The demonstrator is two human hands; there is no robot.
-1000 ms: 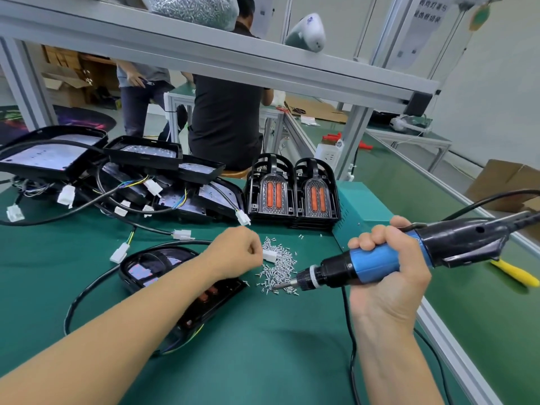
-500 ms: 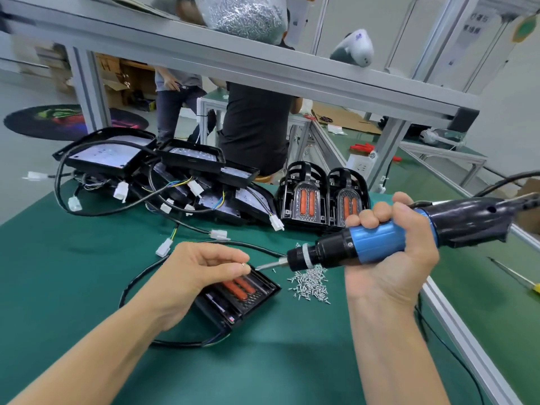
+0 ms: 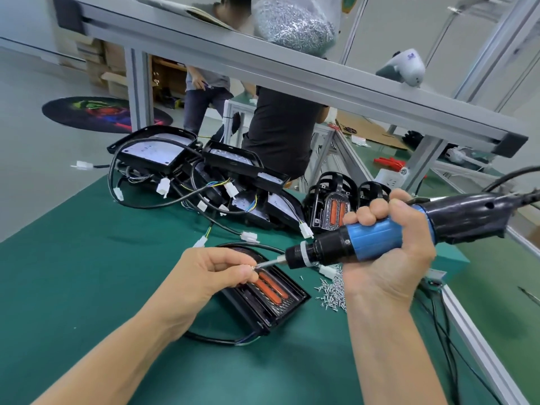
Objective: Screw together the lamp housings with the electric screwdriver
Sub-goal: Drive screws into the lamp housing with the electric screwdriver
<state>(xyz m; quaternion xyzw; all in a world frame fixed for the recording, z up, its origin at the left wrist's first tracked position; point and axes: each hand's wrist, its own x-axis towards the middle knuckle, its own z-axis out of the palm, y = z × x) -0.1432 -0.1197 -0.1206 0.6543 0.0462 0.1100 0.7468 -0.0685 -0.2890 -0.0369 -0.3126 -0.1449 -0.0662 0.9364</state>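
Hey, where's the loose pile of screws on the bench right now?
In the head view the pile of screws lies on the green mat, right of the lamp housing and just below the right hand gripping the electric screwdriver.

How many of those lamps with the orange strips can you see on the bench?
3. One lamp lies flat on the green mat under the left hand; two stand upright behind the screwdriver, one showing strips, one mostly hidden. More may be hidden.

A green mat (image 3: 73, 287) is spread over the workbench, which is spanned by an aluminium frame rail (image 3: 292, 71). Beyond, a grey floor (image 3: 35, 83), a round coloured floor mat (image 3: 99, 112) and stacked cardboard boxes (image 3: 111, 68) are seen.
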